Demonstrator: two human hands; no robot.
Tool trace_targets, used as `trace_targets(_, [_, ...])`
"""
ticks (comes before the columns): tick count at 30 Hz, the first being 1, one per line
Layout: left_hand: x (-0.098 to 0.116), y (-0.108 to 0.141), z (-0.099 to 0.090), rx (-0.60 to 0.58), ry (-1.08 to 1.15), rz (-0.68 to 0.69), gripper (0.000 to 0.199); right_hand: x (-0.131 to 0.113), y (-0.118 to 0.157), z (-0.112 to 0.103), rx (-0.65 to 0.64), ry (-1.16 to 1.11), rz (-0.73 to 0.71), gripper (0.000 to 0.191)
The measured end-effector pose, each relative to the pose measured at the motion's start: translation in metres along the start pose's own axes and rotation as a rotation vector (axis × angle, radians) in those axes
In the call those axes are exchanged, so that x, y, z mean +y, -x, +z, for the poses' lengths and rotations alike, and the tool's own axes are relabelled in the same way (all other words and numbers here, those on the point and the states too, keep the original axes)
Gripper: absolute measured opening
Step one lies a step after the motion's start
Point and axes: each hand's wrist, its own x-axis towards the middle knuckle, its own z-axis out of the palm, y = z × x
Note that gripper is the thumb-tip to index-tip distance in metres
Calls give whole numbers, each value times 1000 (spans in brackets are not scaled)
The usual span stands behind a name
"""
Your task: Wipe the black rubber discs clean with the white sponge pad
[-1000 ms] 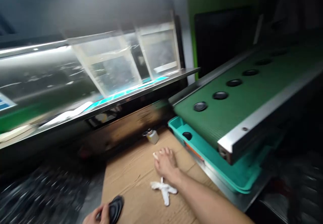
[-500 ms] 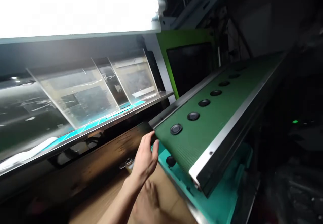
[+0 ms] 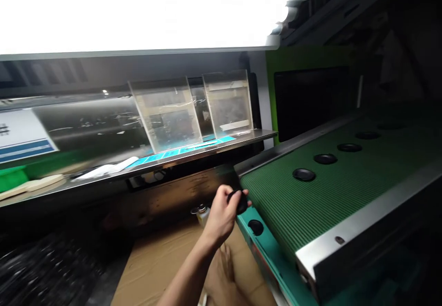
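My left hand (image 3: 224, 209) is closed around a black round disc-shaped part (image 3: 242, 203), held just off the near left corner of the green conveyor belt (image 3: 276, 204). The fingers partly hide it. Several similar black discs (image 3: 304, 174) lie in a row along the belt. Below the belt's end, another black disc (image 3: 256, 227) rests in a teal plastic crate (image 3: 276, 255), which the conveyor partly covers. My right hand is out of the picture.
A metal shelf (image 3: 207, 152) with clear upright panels (image 3: 169, 112) runs along the left under a bright lamp (image 3: 138, 16). Brown cardboard (image 3: 159, 255) covers the floor, where a bare foot (image 3: 224, 264) and a small bottle (image 3: 203, 215) show. Dark glossy plastic (image 3: 44, 269) lies lower left.
My left hand, open at the belt's corner before, now holds a black disc beside it. The view has swung left, bringing more shelf into sight, and fewer discs show on the belt.
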Motion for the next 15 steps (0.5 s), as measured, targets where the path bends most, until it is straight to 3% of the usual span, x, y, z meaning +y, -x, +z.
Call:
trace_targets(3, [-8, 64, -84, 250, 16, -113, 33, -6, 6, 1, 111, -29, 238, 26])
trace_targets(5, [-23, 100, -134, 451, 91, -170, 35, -11, 9, -2, 129, -35, 216, 21])
trace_targets(7, [-41, 124, -170, 546, 233, -226, 32, -13, 12, -6, 122, -20, 179, 21])
trace_targets(10, [-62, 138, -198, 526, 498, -307, 32, -14, 14, -6, 107, 15, 164, 23])
trace_targets(15, [-78, 132, -211, 441, 702, -346, 30, -4, 11, 8, 97, 31, 96, 30])
